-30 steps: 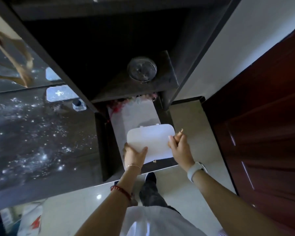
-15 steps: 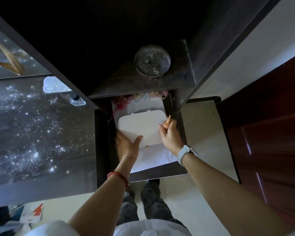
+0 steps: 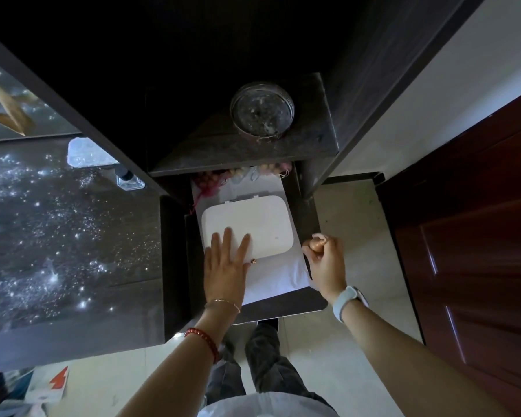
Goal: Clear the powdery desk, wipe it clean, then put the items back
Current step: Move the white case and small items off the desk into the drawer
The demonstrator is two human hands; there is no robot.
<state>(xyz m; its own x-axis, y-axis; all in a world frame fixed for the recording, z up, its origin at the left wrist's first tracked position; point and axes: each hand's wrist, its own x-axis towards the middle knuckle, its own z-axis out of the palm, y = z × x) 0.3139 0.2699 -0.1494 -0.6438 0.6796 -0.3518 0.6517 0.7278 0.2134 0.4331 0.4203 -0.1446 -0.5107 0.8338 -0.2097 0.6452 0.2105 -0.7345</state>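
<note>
Powder-speckled surface (image 3: 57,236) is seen beside an open drawer (image 3: 309,218). Left hand (image 3: 226,266) is laid flat, fingers (image 3: 226,239) spread, on the white case (image 3: 253,224). Right hand (image 3: 327,263) is curled around a small tan object (image 3: 315,242).

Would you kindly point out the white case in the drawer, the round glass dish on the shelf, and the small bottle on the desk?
White case (image 3: 253,218): head view, middle of its lid.
Round glass dish (image 3: 262,111): head view, centre of its top.
Small bottle (image 3: 130,180): head view, its clear body.

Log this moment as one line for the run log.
phase: stowing | left hand: flat on white case in open drawer | right hand: closed around small object, off case | desk: powdery
</note>
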